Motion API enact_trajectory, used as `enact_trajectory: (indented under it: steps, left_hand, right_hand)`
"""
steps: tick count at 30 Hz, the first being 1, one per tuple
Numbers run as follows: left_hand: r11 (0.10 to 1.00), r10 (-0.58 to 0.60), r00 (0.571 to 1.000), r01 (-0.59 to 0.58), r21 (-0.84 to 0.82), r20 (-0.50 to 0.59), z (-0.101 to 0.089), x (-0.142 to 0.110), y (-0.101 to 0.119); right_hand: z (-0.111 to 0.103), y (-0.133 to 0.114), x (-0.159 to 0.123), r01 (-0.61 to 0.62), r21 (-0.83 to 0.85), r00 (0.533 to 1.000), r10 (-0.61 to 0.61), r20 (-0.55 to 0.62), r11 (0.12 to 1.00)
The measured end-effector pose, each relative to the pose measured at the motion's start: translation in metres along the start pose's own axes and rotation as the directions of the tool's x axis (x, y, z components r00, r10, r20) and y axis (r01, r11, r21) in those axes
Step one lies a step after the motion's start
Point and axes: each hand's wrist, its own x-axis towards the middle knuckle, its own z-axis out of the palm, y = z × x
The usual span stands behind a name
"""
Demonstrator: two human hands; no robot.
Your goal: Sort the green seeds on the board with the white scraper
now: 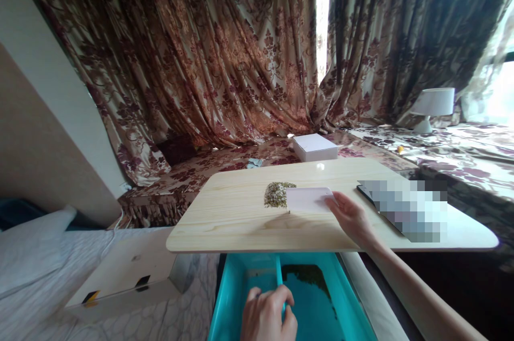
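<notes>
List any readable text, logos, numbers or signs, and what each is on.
No text readable.
White box, lower left: grey mark, too small to read; black and yellow patches, no legible letters.
Flat item on the table: pixelated, unreadable.
White card in the right hand: no lettering visible.

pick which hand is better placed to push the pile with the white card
Probably the right hand: it holds the card, with the card's edge at the pile. The left hand is nearer the wearer, at the tub, away from both.
</notes>
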Motion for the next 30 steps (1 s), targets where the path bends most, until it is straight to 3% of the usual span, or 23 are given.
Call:
enact_trajectory:
  steps: [8, 30]
  left_hand:
    - [1.000, -0.019, 1.000, 0.019, 0.008, -0.004, -0.0001, 0.0000, 0.0014]
    - [0.999, -0.031, 0.999, 0.032, -0.019, 0.031, -0.0046, -0.0003, 0.0049]
  right_hand:
    - [0.0023, -0.0108, -0.0006, -0.017, 0.012, 0.999, 0.017, -0.036, 1.000]
    - [-0.0002, -0.0052, -0.0065, 0.036, -0.065, 0.999, -0.034, 0.023, 0.997]
